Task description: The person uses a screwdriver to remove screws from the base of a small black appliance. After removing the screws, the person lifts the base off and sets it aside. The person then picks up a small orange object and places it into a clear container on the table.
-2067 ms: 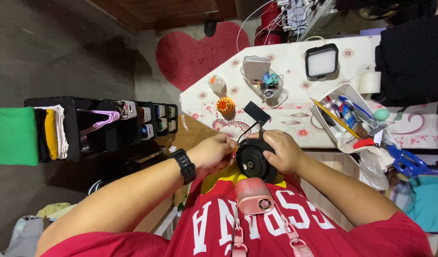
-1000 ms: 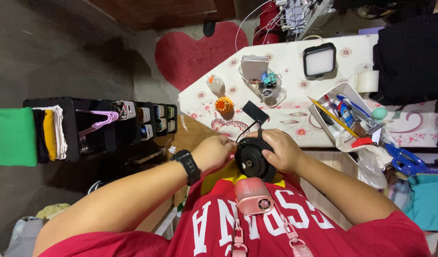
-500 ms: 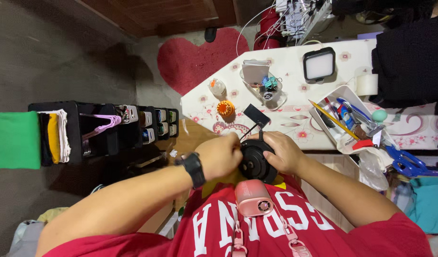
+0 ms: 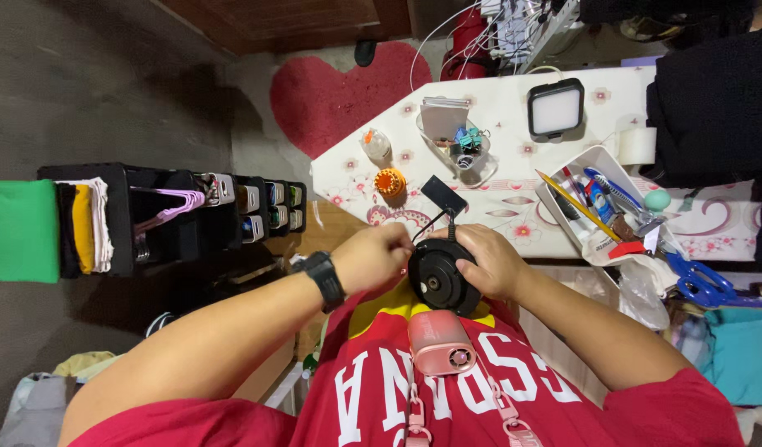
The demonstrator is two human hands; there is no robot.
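Both hands' fingers grip round black device (image 4: pixel 437 277): left hand (image 4: pixel 372 257), right hand (image 4: pixel 492 261). White tray (image 4: pixel 600 159), 2 o'clock on worktop (image 4: pixel 497 194): pens, pencil.

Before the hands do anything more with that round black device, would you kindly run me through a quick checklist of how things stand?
1. Right hand grips the round black device: ok.
2. Left hand touches the device's edge: ok.
3. Black cable to the small black block hangs free of tangles: cannot tell.
4. Device is held apart from the table: ok.
5. Pink gadget on the chest sits below the device, touching or not: cannot tell.
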